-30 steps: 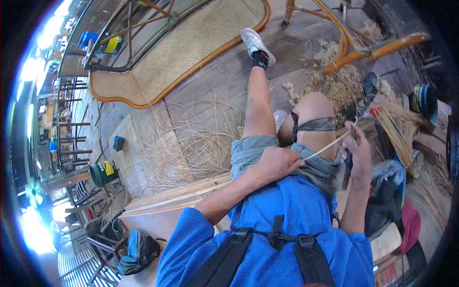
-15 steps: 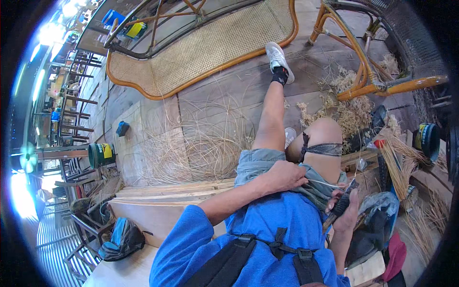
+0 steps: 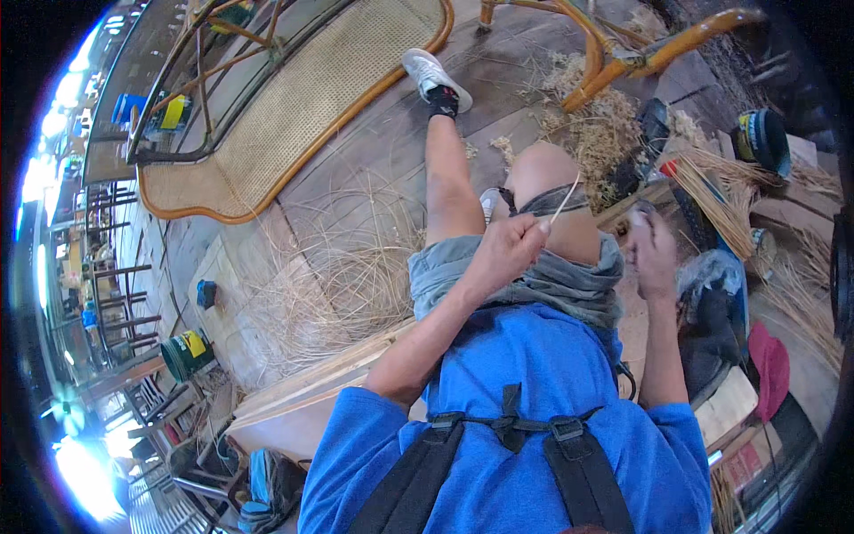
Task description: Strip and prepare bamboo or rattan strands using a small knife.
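Cane strip (image 3: 566,198): pinched at its lower end by the closed fingers of the left hand (image 3: 503,254), rising over the bent knee (image 3: 544,174). Right hand (image 3: 652,252) is raised beside it; its grip cannot be determined.

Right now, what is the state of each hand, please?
Left hand: closed, pinching a thin cane strip.
Right hand: raised over the lap, fingers curled; blurred, so whether it holds anything cannot be told.
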A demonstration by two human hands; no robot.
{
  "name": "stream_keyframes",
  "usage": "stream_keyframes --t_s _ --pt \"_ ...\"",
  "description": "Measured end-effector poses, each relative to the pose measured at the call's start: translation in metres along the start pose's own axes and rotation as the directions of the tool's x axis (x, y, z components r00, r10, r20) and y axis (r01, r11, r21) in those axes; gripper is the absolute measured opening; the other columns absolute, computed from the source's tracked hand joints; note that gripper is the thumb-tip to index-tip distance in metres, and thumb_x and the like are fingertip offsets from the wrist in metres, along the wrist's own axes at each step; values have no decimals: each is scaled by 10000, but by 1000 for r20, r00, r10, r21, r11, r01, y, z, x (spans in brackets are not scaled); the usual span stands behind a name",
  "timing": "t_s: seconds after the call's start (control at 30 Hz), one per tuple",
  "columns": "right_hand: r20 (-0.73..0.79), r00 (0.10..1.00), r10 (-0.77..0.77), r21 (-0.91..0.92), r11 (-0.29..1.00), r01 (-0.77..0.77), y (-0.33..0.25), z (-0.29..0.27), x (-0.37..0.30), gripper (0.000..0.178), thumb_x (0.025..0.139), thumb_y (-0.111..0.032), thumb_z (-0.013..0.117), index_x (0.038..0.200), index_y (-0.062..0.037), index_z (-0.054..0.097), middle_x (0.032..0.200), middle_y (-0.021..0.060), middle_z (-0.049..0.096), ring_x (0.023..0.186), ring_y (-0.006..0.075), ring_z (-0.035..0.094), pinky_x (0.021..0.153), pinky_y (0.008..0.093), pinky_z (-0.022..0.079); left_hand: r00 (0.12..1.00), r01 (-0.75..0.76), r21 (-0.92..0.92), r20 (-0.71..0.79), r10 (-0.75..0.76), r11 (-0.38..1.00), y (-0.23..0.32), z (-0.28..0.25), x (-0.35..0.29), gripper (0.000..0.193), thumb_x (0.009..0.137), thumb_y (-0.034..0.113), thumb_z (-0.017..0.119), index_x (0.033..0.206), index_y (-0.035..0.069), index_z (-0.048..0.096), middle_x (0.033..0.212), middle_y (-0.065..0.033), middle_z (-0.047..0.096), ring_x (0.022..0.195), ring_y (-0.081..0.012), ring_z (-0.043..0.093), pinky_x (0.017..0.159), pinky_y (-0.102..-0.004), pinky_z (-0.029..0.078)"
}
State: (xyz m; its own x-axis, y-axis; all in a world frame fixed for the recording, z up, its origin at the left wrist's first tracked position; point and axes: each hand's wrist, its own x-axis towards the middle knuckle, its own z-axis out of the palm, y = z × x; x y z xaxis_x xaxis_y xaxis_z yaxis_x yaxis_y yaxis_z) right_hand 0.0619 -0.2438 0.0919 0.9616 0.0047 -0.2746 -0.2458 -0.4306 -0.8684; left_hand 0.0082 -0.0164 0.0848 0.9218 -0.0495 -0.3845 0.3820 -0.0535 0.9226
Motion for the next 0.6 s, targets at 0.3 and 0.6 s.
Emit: stream_keyframes --t_s 0.3,0.6 --pt "183 965 -190 -511 820 259 -9 47 13 366 866 -364 482 873 -2 533 764 241 603 764 406 591 652 483 459 989 -77 242 -104 105 967 -23 18 45 334 881 232 493 642 1 534 531 17 451 509 -57 391 435 -260 318" --pt "218 931 -292 -665 654 361 1 59 17 305 860 -345 504 835 -41 511 675 188 606 643 368 607 568 480 477 968 187 385 84 -236 904 -36 -62 -71 356 881 258 470 669 -28 486 551 -93 430 542 -125 428 505 -324 383"
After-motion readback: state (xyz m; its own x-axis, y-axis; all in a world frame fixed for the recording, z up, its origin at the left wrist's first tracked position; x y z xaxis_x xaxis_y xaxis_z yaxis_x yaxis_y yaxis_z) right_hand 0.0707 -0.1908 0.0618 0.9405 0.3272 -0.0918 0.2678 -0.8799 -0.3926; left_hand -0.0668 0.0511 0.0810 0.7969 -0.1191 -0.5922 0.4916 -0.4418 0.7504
